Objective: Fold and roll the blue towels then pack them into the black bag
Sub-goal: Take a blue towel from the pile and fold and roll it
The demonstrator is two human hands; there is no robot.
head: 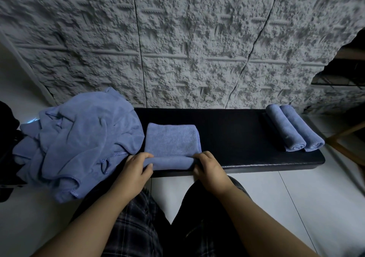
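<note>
Rolling folded towel on bench: left hand and right hand pinch the near rolled edge at both ends. Soft, light, probably unrolls easily; keep even tension.

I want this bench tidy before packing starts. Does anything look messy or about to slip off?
Yes: the pile of unfolded towels at the left end of the bench is crumpled, and its lower part droops over the front edge. The two rolled towels lie neatly side by side at the right end. Nothing else stands out.
</note>
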